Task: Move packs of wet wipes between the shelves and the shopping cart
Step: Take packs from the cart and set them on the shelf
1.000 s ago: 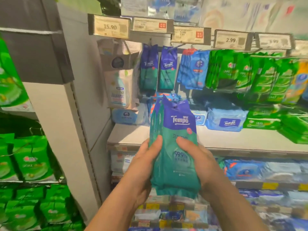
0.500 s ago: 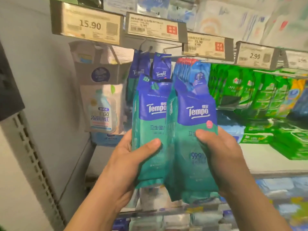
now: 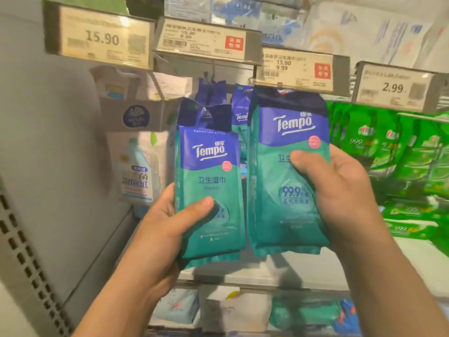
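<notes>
Gripping the lower half of one Tempo wet-wipe pack (image 3: 206, 190), the left hand (image 3: 165, 229) has its thumb pressed across the front face and its fingers curled behind, out of sight; a second, similar pack seems to sit just behind it, its edge showing at the bottom; the pack stands upright, its dark blue top band above the thumb and its teal body reaching below the palm. Just beside it, with a narrow gap between, the right hand (image 3: 340, 190) holds a second Tempo pack (image 3: 284, 181) slightly higher, thumb laid over the middle of the front, fingers wrapped round the right edge; this pack's top edge reaches the underside of a price tag rail (image 3: 301, 69).

Both packs are flat, soft pouches of glossy film, crimped at top and bottom. Behind the gap between them hang more Tempo packs (image 3: 239, 117) on a hook; to the left a pale toilet-wipe pack (image 3: 138, 176) hangs against the grey side panel (image 3: 48, 142); to the right, close by the right hand, shiny green wipe packs (image 3: 388, 147) crowd the hooks. Below the hands lies a bare stretch of white shelf (image 3: 267, 271); under it, blurred packs fill the lower tier.
</notes>
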Available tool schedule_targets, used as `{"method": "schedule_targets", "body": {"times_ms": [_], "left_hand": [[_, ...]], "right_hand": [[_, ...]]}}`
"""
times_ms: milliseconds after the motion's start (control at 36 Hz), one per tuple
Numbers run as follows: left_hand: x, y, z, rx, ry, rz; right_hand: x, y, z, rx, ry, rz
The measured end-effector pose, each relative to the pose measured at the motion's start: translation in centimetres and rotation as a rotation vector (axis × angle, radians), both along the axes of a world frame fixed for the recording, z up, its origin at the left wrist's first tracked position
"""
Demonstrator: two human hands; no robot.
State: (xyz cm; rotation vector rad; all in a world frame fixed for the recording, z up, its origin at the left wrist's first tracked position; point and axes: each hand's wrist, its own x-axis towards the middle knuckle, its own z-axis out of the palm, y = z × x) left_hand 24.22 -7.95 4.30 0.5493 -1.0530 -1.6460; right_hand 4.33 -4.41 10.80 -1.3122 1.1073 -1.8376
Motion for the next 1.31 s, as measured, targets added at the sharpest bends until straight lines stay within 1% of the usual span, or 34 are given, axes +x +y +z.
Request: {"method": "schedule_targets", "body": {"times_ms": [139,306,389,500,611,806,944,1056,1139,1306], "left_hand": [[-0.7,-0.2,-0.4,0.028,0.01,0.029],[-0.9,-0.5,-0.8,0.034,-0.008,0.084],[-0.8,-0.7,-1.1,0.043,-0.017,0.103],[-0.9,-1.0,-1.2,0.047,-0.03,0.126],[-1.3,-1.3,-1.2,0.051,-0.032,0.148],[-2.0,-1.9,-1.1,0.063,-0.051,0.162],[-2.2,-2.2,-1.1,0.073,-0.074,0.166],[-2.2,-2.2,-1.3,0.08,-0.071,0.165],[-2.1,-2.3,-1.4,0.079,-0.07,0.168],[-2.1,-2.4,-1.5,0.08,-0.049,0.178]], "right_hand": [[-0.9,-1.6,-1.7,0.022,0.021,-0.005],[-1.0,-3.2,-4.2,0.034,-0.026,0.008],[-1.2,-3.8,-6.5,0.094,0.042,0.048],[-1.2,-5.1,-8.1,0.119,0.079,0.009],[-1.2,-6.9,-7.9,0.114,0.102,-0.09],[-1.3,-10.6,-6.8,0.214,0.095,-0.188],[-0.8,-13.4,-5.6,0.379,-0.074,-0.144],[-0.6,-15.6,-4.6,0.511,-0.092,-0.165],[-0.5,-16.7,-4.2,0.544,-0.097,-0.147],[-1.0,-18.3,-4.3,0.536,-0.13,-0.116]]}}
